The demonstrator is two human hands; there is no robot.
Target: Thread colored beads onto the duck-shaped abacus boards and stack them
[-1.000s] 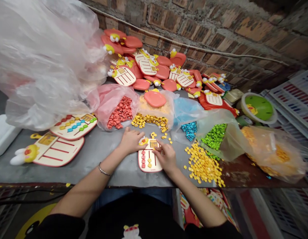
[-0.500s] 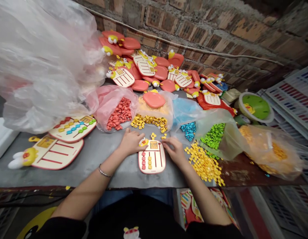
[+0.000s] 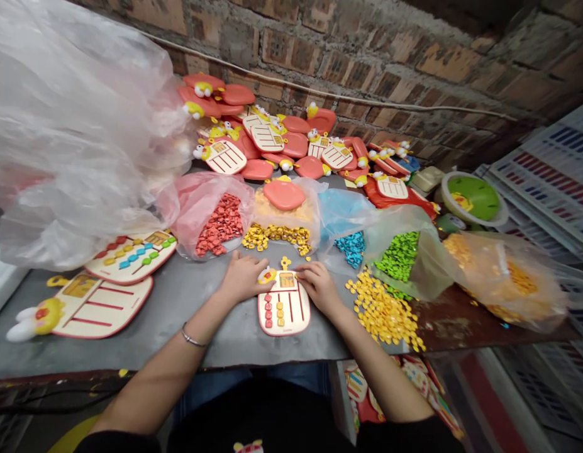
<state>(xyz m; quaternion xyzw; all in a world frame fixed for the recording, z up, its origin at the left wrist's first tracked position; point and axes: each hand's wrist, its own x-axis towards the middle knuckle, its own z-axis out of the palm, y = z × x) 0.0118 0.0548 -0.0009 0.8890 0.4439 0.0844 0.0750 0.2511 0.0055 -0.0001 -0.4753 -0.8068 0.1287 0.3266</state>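
Head view only. Toy abacus board [image 3: 284, 308] lies flat on grey table [image 3: 187, 302], centre frame, just in front of the person. It carries 1 column of red beads and 1 of yellow; the other rods look bare. Left hand [image 3: 244, 277] rests at the board's 10 o'clock corner, fingers curled loosely, touching the yellow duck head there; whether it grips anything, cannot tell. Right hand [image 3: 319, 288] sits at the board's 2 o'clock edge, fingers bent, tips on the top rim; any bead pinched is hidden.

Loose yellow beads [image 3: 383, 311] spread at 3 o'clock of the board. Bags at 12 o'clock: red beads [image 3: 219, 225], yellow bead bag [image 3: 277, 236], blue beads [image 3: 350, 246], green beads [image 3: 399, 255]. Pile of red toy boards [image 3: 282, 141] against brick wall [image 3: 366, 50]. 2 more boards at 9 o'clock: finished board [image 3: 133, 255], empty board [image 3: 90, 305].
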